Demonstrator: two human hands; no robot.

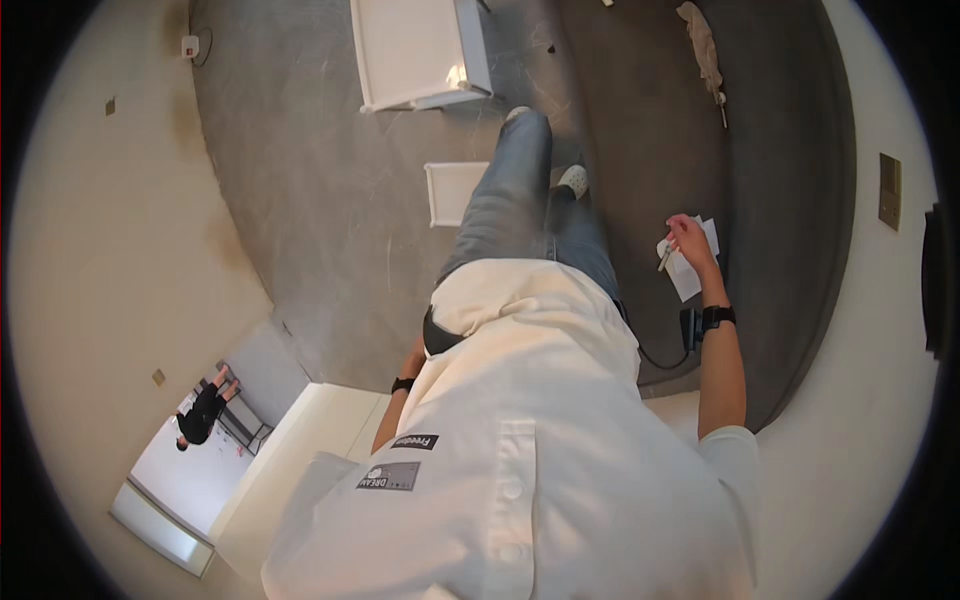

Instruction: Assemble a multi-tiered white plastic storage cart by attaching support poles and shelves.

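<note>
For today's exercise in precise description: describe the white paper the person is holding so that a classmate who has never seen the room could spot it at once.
Start from the grey floor and follow the person's bare right forearm, past the black wristband, to the right hand. The white paper hangs from those fingers beside a thin pen-like object. Unlike the white boxy furniture pieces standing on the floor, it is thin, flat and held in the air.

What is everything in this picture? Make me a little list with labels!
right hand: holds white papers and a thin pen-like thing
left hand: hidden behind the white shirt
wrists: black bands on both
floor: grey
nearby: white cabinet, small white panel, rag
</note>
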